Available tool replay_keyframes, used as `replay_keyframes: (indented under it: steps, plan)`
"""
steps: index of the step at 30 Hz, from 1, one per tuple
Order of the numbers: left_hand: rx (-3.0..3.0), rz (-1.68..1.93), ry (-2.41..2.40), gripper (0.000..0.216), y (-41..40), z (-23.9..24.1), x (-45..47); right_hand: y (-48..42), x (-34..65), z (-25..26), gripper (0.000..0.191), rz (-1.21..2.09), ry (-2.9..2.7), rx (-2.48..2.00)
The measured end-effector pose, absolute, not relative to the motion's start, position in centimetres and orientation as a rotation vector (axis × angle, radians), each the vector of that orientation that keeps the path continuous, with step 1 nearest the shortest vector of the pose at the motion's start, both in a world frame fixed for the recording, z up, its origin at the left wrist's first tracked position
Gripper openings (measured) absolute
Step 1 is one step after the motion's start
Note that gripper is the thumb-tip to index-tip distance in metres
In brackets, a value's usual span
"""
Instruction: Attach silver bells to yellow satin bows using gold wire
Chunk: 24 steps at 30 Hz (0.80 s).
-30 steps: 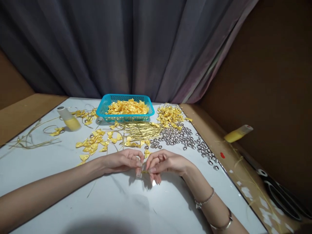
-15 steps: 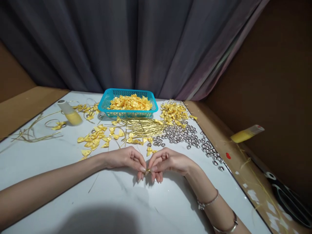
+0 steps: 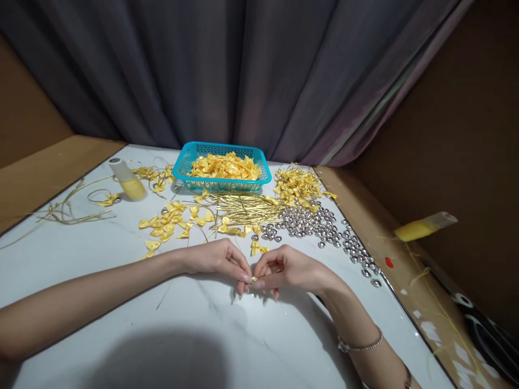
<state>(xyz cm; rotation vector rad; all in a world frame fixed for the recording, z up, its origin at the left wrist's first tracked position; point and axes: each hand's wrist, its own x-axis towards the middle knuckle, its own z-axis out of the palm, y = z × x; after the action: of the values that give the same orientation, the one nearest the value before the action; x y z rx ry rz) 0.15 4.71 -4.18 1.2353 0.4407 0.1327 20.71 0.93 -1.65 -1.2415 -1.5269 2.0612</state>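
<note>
Fingertips nearly together, my left hand (image 3: 221, 260) and my right hand (image 3: 292, 268) pinch a short bit of gold cord (image 3: 254, 279) just above the white table. Most of the cord is hidden by the fingers. Just beyond the hands lie a yellow bow (image 3: 258, 248) and a few silver beads (image 3: 271, 233). A bundle of gold cords (image 3: 245, 209) is spread farther back, with a heap of silver beads (image 3: 302, 220) to its right. Loose yellow bows (image 3: 166, 219) lie left of the bundle.
A blue basket (image 3: 222, 186) of yellow bows stands at the back. Bows with cords (image 3: 298, 182) are piled to its right. A yellow-filled bottle (image 3: 130, 182) stands at left; another bottle (image 3: 425, 227) and black-handled scissors (image 3: 486, 329) lie at right on the brown surface.
The view has shifted, so the table's contents sit slightly farther right. Both hands stay together at the gold cord, with the fingers slightly repositioned and more of the cord's gold showing.
</note>
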Motion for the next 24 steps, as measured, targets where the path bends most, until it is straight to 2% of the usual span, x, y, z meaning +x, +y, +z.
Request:
replay_keyframes:
  steps: [6, 13, 24]
  plan:
    - [1.301, 0.185, 0.527, 0.012, 4.77, -4.21, 0.08, 0.97, 20.69, -2.15, 0.034, 1.903, -1.646, -1.298]
    - [1.277, 0.172, 0.484, 0.023, 5.09, -4.33, 0.03, 1.39, 20.92, -2.25, 0.035, 1.938, -1.614, -1.300]
    - [1.204, 0.172, 0.510, 0.014, 5.05, -4.82, -0.11, 1.37, 20.63, -1.71, 0.033, 1.968, -1.528, -1.313]
